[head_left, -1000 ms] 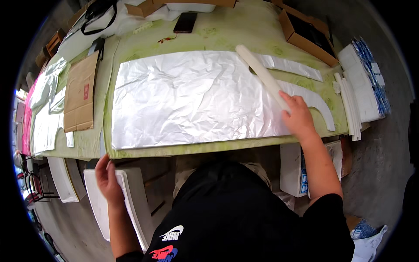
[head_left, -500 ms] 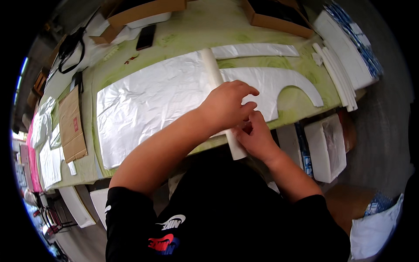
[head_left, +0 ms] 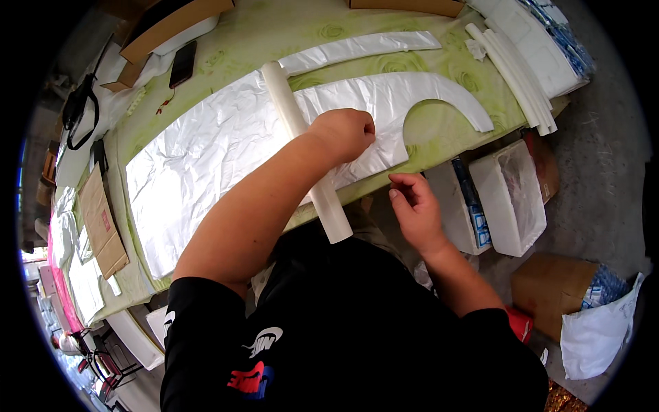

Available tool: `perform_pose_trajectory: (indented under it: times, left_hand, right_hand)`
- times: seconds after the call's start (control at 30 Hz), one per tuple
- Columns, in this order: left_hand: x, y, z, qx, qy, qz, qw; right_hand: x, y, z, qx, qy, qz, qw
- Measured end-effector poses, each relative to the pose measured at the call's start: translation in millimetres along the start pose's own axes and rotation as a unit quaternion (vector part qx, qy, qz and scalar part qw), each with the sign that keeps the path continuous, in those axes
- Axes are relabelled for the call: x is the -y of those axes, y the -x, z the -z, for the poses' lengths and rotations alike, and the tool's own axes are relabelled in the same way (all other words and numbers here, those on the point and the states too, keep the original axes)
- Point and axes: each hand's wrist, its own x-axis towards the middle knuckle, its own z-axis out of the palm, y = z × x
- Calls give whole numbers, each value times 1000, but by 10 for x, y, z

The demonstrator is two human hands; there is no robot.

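A shiny white plastic bag [head_left: 199, 165] lies wrinkled and flat on the table, with two long straps at its right end, a curved cut-out beside the nearer one. A cream-white tube [head_left: 329, 213] rests across it, its near end sticking out past the table edge. My left forearm crosses over the tube. Just right of it, my left hand [head_left: 345, 134] is closed over the bag; what its curled fingers hold, if anything, is hidden. Off the table's front edge, my right hand [head_left: 417, 213] hangs with thumb and fingers apart, holding nothing visible.
Several white tubes [head_left: 511, 79] lie at the table's right end beside a white foam box [head_left: 528, 41]. A phone [head_left: 182, 65] and cardboard box [head_left: 171, 27] sit far left, a flat cardboard piece [head_left: 103, 223] nearer. Below right stand a white bin [head_left: 511, 199] and carton [head_left: 549, 292].
My hands, close together over the tube before, have parted. The right drew back off the table edge, and the left closed its fingers over the bag. The whole view shifted too.
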Motion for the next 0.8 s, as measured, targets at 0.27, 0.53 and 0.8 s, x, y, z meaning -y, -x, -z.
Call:
perform_pose_trajectory:
  times: [0.27,0.53,0.8]
  left_hand:
    - [92,121,182,7,192,77,978]
    - [-21,189,76,-114,272,57,954]
    - [-5,391,424,-189,588,60,784]
  right_hand:
    - [201,-739,61,69,306,308,898]
    - [166,-1786,166,-95,469,287,830]
    - [164,-1313,-67,84,263,339,899]
